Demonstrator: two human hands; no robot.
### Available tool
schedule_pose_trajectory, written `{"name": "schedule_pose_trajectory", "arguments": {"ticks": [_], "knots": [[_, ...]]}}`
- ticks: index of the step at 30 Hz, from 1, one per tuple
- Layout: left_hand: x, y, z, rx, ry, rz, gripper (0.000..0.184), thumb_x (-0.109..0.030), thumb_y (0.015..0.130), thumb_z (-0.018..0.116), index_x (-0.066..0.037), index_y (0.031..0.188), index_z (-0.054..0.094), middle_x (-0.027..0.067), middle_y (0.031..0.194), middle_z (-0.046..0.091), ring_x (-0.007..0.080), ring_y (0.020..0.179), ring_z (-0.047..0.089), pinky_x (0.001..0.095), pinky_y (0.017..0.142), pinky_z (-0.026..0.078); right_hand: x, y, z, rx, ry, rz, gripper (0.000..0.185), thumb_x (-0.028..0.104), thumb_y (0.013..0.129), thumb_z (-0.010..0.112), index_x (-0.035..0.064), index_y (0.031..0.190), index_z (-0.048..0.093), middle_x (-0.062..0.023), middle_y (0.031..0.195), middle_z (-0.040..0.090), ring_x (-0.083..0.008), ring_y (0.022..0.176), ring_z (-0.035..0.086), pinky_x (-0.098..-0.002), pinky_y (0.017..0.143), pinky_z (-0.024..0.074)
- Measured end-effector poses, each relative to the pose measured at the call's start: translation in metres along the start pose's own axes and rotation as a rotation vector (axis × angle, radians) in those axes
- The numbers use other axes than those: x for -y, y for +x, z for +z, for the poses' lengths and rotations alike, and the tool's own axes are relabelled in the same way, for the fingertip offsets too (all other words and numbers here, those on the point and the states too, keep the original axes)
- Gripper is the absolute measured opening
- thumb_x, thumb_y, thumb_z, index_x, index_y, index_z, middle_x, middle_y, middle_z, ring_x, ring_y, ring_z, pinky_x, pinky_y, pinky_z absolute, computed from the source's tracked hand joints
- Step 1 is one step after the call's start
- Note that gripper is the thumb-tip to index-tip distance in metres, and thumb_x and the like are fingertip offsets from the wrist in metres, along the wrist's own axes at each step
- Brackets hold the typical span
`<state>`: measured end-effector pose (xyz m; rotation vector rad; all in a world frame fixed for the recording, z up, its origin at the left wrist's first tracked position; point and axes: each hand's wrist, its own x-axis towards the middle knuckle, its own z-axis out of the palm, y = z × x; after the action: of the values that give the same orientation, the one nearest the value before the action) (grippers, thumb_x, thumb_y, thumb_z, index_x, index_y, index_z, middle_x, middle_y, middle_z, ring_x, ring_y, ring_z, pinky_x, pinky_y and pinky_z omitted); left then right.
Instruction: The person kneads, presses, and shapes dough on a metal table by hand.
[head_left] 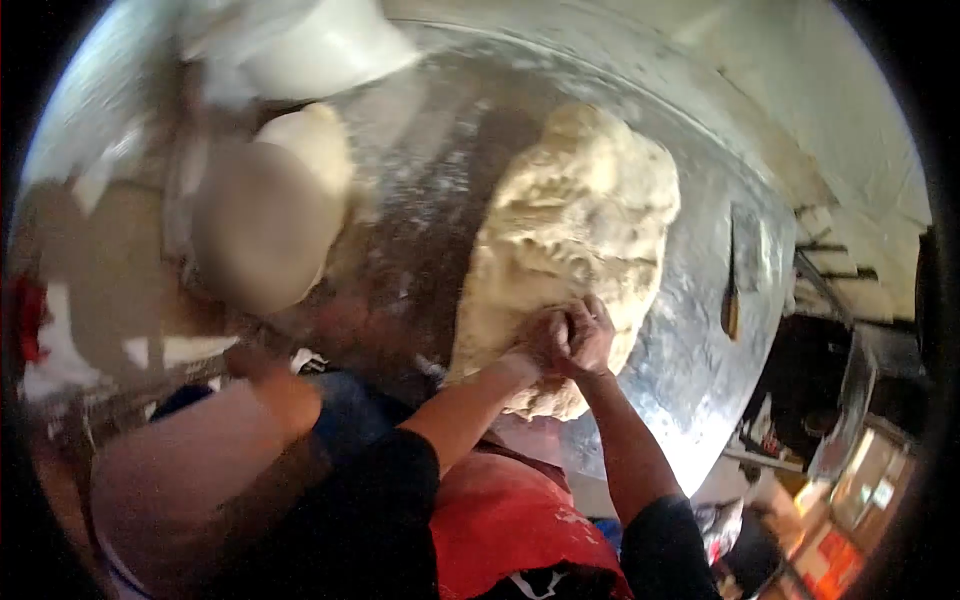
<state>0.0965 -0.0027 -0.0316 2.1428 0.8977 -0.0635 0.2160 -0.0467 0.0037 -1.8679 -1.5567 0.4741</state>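
Note:
A large, long slab of pale dough [570, 220] lies on the floured metal table [430, 190]. Both of my hands press on its near part, close together and touching. My left hand [545, 342] has its fingers curled against the dough, and my right hand [590, 335] is a fist beside it. Whether either one grips any dough is hidden. The dough's surface is lumpy and dented ahead of my knuckles.
At the left, another person [190, 470] stands by a second piece of dough [320, 150]. A white sack or container [330, 50] is at the upper left. A scraper or knife with a wooden handle [733, 315] lies on the table's right side. Boxes [870, 480] are at the lower right.

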Motion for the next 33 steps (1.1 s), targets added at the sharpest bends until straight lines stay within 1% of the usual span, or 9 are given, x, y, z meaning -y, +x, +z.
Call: {"name": "schedule_pose_trajectory", "arguments": {"ticks": [3,9,11,12,16,21,25,31,33], "knots": [[0.0,-0.036,-0.001,0.039,-0.025,-0.079,0.049,-0.033,0.079,0.072,-0.003,0.117,0.063,0.0222,0.106,0.068,0.0391,0.099,0.066,0.0468,0.093,0.053,0.052,-0.001,-0.016,0.165,0.282,0.449,0.016,0.018,0.085,0.068,0.0067,0.096,0.07,-0.0193,0.102,0.071,-0.0346,0.094,0.069,-0.0473,0.08,0.0563],[0.042,-0.102,0.017,-0.35,-0.138,-0.058,0.06,-0.038,0.076,0.078,0.0,0.119,0.061,0.0241,0.108,0.068,0.0415,0.102,0.066,0.0501,0.09,0.053,0.042,-0.031,0.048,0.209,0.134,-0.17,0.028,0.024,0.083,0.076,0.0117,0.107,0.072,-0.013,0.114,0.072,-0.0286,0.103,0.07,-0.0433,0.089,0.0596],[0.055,-0.088,0.046,-0.258,-0.655,-0.123,0.07,-0.047,0.071,0.082,-0.003,0.121,0.061,0.0235,0.108,0.068,0.0409,0.103,0.066,0.0488,0.092,0.053,-0.022,-0.072,0.114,0.316,0.278,0.225,0.034,0.035,0.087,0.076,0.0118,0.112,0.072,-0.0136,0.118,0.072,-0.031,0.106,0.07,-0.0427,0.091,0.0601],[0.061,-0.082,0.061,-0.232,-0.9,-0.176,0.076,-0.052,0.068,0.084,-0.004,0.122,0.061,0.0231,0.108,0.068,0.0406,0.104,0.067,0.0482,0.094,0.053,0.02,-0.049,0.068,0.187,-0.237,-0.279,0.037,0.039,0.089,0.074,0.0103,0.112,0.071,-0.0148,0.119,0.072,-0.031,0.105,0.07,-0.0409,0.089,0.0612],[0.048,-0.076,0.036,-0.488,0.517,0.163,0.082,-0.048,0.072,0.083,-0.005,0.133,0.05,0.0209,0.116,0.066,0.0382,0.098,0.067,0.0472,0.088,0.057,0.049,-0.017,0.038,0.331,0.064,0.223,0.023,0.022,0.086,0.069,0.0065,0.103,0.072,-0.017,0.102,0.072,-0.0344,0.089,0.069,-0.0447,0.081,0.0591],[-0.018,0.011,-0.006,-0.249,-0.23,0.161,0.043,-0.033,0.087,0.071,-0.001,0.113,0.059,0.0171,0.109,0.069,0.0333,0.094,0.068,0.0485,0.082,0.057,0.043,0.036,-0.064,0.157,0.055,0.013,0.032,0.019,0.086,0.07,0.009,0.116,0.071,-0.0141,0.121,0.071,-0.0228,0.104,0.071,-0.032,0.082,0.0616],[-0.004,0.059,0.004,-0.217,-0.151,0.247,0.033,-0.027,0.086,0.064,-0.006,0.112,0.063,0.0199,0.107,0.07,0.0356,0.11,0.063,0.047,0.098,0.049,-0.066,0.014,0.001,-0.068,0.121,-0.079,0.05,0.028,0.077,0.067,0.0081,0.123,0.069,-0.0216,0.134,0.064,-0.0415,0.117,0.065,-0.0517,0.101,0.0532],[-0.065,0.057,-0.064,0.279,0.379,0.122,0.057,-0.035,0.098,0.055,-0.003,0.145,0.048,0.0218,0.145,0.053,0.0366,0.138,0.046,0.0492,0.118,0.033,-0.004,0.071,-0.051,0.227,0.045,0.318,0.028,0.027,0.092,0.065,0.0048,0.108,0.071,-0.0212,0.105,0.072,-0.0324,0.095,0.072,-0.0454,0.083,0.0577],[-0.028,0.102,-0.049,0.161,0.536,0.406,0.04,-0.03,0.104,0.051,-0.004,0.135,0.05,0.0159,0.12,0.059,0.026,0.117,0.056,0.0436,0.105,0.047,0.005,0.116,-0.076,0.263,0.21,0.35,0.032,0.031,0.095,0.062,-0.0002,0.091,0.071,-0.025,0.084,0.07,-0.0306,0.079,0.072,-0.0464,0.073,0.0542]]}}
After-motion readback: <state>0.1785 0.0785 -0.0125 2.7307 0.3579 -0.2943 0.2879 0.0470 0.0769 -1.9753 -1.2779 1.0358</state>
